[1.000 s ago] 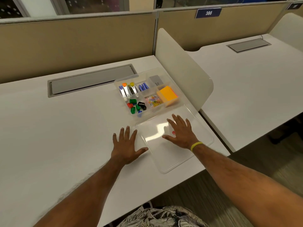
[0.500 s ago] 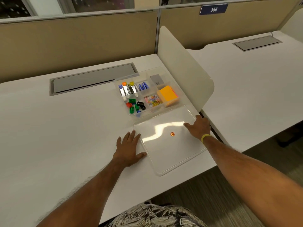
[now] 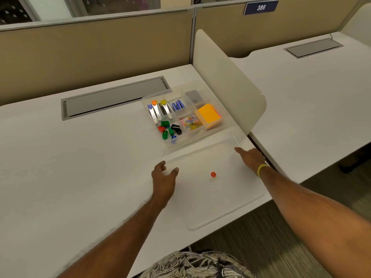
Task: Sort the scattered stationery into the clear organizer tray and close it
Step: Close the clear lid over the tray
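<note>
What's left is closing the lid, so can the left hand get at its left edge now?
Probably yes. The left hand sits right at the left edge of the clear lid, which lies open and flat on the desk. Its thumb is over the rim, and nothing lies between them.

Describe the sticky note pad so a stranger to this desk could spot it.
Find the rounded cream divider panel at the right edge of the desk; the clear organizer tray sits beside its base. The sticky note pad fills its near right compartment: the only flat orange block, beside coloured paper clips.
</note>
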The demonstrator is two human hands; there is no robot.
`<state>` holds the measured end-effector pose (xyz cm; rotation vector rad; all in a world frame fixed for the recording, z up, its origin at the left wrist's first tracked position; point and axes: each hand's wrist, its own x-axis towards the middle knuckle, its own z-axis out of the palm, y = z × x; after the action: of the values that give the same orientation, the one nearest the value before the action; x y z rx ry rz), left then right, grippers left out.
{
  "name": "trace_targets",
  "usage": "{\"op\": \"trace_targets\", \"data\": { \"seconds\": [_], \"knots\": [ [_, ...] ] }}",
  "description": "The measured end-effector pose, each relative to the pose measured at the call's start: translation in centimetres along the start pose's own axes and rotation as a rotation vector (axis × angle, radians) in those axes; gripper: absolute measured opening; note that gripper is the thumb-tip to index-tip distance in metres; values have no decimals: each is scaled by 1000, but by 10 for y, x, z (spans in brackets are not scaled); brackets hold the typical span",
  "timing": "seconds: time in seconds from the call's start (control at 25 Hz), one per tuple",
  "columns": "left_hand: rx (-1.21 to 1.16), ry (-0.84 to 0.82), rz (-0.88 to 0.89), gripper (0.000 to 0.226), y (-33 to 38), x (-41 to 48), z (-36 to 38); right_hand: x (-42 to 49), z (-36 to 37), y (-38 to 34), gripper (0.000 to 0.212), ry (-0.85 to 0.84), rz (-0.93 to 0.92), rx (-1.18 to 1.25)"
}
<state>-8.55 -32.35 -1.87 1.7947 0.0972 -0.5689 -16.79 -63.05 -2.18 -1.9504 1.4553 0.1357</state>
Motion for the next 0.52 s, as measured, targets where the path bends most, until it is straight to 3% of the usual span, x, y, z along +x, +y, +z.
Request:
{"op": "trace_targets", "data": {
  "seconds": [0.08,0.2,0.36,0.52],
  "knots": [
    [-111,-4,4,51,-4,-7,-3,-8,0,5,54,-39,-64,218],
    [-148,7,176,47,-2,-13,-7,-22,0,7,38,-72,-130,438],
    [-328,47,239,44,25,6,-17,-26,-6,-20,23,-77,-187,602],
    [-331,126,303,42,50,28,-20,-6,-18,-71,18,-95,-297,639]
  ]
}}
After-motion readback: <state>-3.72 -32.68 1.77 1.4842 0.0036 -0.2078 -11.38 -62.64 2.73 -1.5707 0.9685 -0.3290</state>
